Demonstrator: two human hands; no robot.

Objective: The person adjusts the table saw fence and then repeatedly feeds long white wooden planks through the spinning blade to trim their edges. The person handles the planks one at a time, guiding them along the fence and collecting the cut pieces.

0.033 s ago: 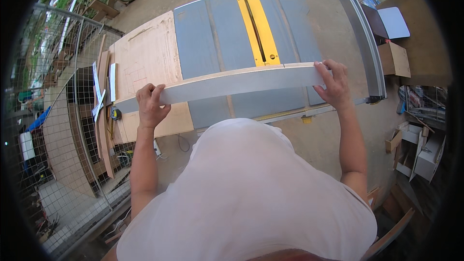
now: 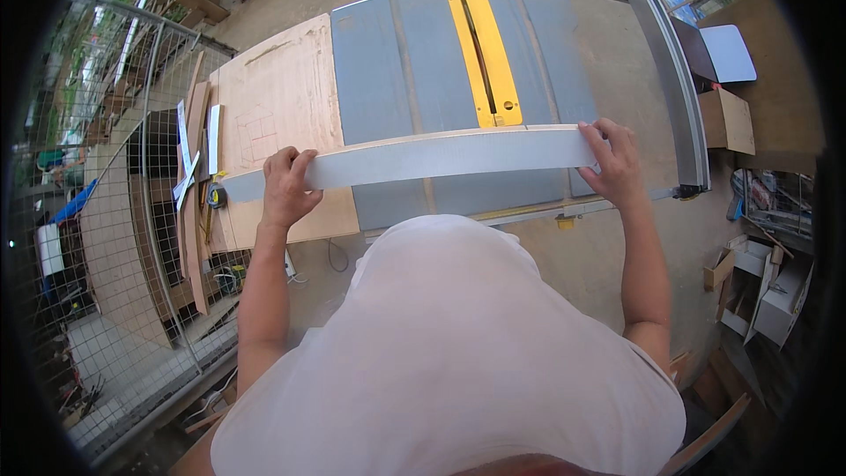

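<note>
A long, narrow board (image 2: 449, 155) with a pale grey face and a light wooden edge lies crosswise between my hands, over the blue-grey table saw (image 2: 370, 70). My left hand (image 2: 289, 183) is closed on the board towards its left end, thumb on the near side. At its right end my right hand (image 2: 610, 159) grips it, fingers over the far edge and thumb below. The board's far edge is just short of the yellow insert plate (image 2: 487, 62) with its dark slot. Whether the board rests on the saw or is held slightly above cannot be told.
A plywood panel (image 2: 273, 92) extends the saw's left side. A tape measure (image 2: 217, 196) and narrow strips (image 2: 190, 172) lie at its left edge, beside a wire fence (image 2: 115, 176). The metal rip fence (image 2: 674, 88) spans the right, with boxes (image 2: 726, 120) beyond.
The whole view has shifted slightly. The board's grey face now looks lighter and a little broader, as if tilted more upward. Both hands keep their grip.
</note>
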